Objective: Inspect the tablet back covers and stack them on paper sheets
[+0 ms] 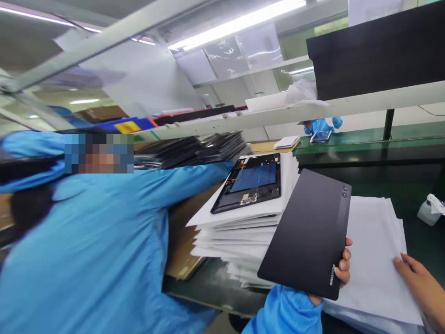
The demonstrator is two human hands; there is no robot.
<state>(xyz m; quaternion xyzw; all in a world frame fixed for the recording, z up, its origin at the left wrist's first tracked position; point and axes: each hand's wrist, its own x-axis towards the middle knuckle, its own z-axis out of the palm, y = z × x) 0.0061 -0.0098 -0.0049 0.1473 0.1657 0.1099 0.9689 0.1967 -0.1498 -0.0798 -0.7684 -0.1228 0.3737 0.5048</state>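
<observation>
Left hand [342,271] clamped on flat dark-grey tablet back cover [308,232], lifted above green counter [368,139]; right hand [422,283], fingers together, touching white sheet stack [373,260]; open tablet chassis [250,182] waiting on neighbouring stack, uncovered.

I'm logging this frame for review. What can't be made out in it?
Head view:
- Left hand: mostly hidden behind the dark panel; only fingertips show.
- Right hand: cut off by the right edge, resting on the white sheets.
- Panel logo: too small to read.

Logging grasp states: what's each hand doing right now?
Left hand: shut on the dark tablet back cover.
Right hand: open, fingers resting on the white sheet stack.
</observation>
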